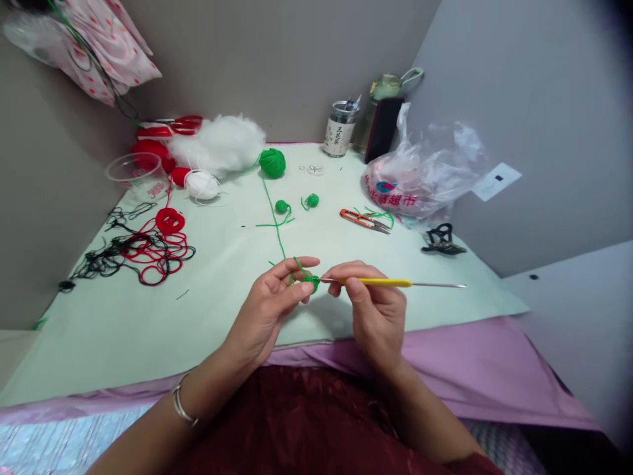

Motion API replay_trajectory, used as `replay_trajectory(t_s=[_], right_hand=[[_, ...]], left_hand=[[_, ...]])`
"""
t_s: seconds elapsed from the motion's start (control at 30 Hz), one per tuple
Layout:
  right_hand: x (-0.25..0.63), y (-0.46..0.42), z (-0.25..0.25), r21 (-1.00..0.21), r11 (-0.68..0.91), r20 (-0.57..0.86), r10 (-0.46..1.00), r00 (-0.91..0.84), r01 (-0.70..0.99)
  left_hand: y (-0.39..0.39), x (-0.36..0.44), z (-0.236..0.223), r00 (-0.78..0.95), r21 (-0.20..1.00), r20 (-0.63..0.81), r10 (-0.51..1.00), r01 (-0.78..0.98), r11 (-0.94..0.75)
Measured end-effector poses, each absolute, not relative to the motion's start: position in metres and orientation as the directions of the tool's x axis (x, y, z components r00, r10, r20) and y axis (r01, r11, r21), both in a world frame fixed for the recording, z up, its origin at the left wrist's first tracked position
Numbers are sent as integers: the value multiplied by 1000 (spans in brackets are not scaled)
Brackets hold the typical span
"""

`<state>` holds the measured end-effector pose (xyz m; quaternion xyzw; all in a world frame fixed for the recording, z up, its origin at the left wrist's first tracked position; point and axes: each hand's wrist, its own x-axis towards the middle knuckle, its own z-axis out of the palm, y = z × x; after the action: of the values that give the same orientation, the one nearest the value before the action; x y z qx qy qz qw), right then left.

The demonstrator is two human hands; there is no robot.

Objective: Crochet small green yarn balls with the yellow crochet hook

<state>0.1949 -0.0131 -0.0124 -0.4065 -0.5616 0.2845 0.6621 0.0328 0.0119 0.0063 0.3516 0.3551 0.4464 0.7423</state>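
Near the front of the table, my left hand [277, 293] pinches a small green crochet piece [313, 282] between thumb and fingers, with green yarn [278, 231] looped over the index finger. That strand runs back to a green yarn ball [272, 163]. In my right hand [376, 307] is a double-ended crochet hook [390, 282] with a yellow handle, held like a pen. Its left tip meets the green piece; its other metal end points right. Beyond my hands lie two small green crocheted balls, one [281, 207] left of the other [312, 200], both with yarn tails.
Orange thread snips [364, 221] lie by green yarn scraps [378, 214]. Behind them are a plastic bag [420, 175], a phone [384, 130] and a pen cup [340, 128]. A black hair claw [442, 239] is at right. Tangled red and black yarn [143, 247] and white stuffing [222, 145] occupy the left.
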Motion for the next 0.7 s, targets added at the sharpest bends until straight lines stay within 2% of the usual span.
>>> replay_trajectory(t_s=[0.13,0.2,0.27,0.33,0.43,0.53,0.63,0.7], right_hand=[[198,-18,-12,-840,534,539,805,246,92],[200,-19,-12,-854,519,510,821,255,34],[200,-18,-12,-871,488,464,853,240,-52],[199,-17,-11,-877,476,455,867,201,-67],[195,-16,-10,-856,515,514,839,176,42],[192,-19,-14,-783,577,616,772,157,235],[192,-22,-22,-568,642,761,648,32,514],[193,-22,-24,-462,667,812,583,-24,585]], left_hand=[[13,29,8,287,890,-186,940,-357,285],[13,27,9,278,897,-178,944,-350,272],[13,27,9,301,896,-173,938,-348,277],[11,29,8,353,891,-154,923,-353,284],[9,33,5,392,889,-117,913,-369,272],[7,37,2,328,888,-105,939,-394,237],[7,40,1,332,828,-169,928,-463,316],[9,39,1,418,749,-244,875,-493,444]])
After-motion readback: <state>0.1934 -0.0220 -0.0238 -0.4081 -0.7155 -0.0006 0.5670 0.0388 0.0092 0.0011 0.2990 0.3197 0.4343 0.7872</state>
